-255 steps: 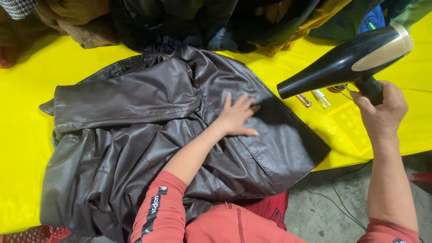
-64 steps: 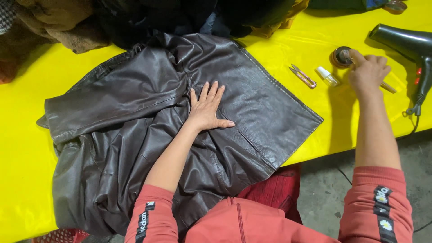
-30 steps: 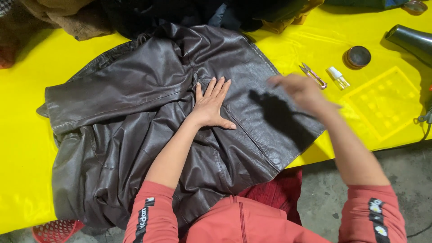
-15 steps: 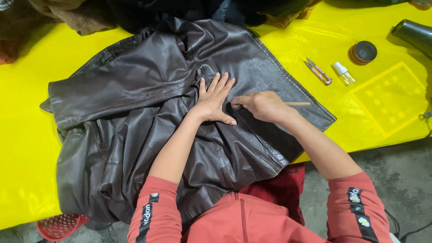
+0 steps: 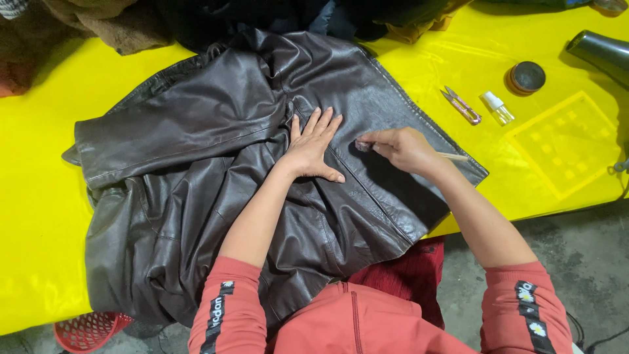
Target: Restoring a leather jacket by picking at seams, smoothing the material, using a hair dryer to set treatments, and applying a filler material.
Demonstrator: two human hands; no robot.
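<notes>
Your left hand (image 5: pixel 313 147) lies flat, fingers spread, on the dark brown leather jacket (image 5: pixel 216 170) spread across the yellow desk (image 5: pixel 39 196). Your right hand (image 5: pixel 400 147) pinches a thin brush (image 5: pixel 449 156), long axis lying left to right, tip on the leather just beside your left fingertips, handle pointing right.

Bright, even light falls from above on the yellow table (image 5: pixel 52 216), whose plastic cover throws soft glare streaks right of the jacket (image 5: pixel 216 164). The jacket's leather shows dull sheen along its folds, with short soft shadows under the hands; the clothes pile beyond the jacket stays dark, and focus is sharp with slight softness toward the corners
</notes>
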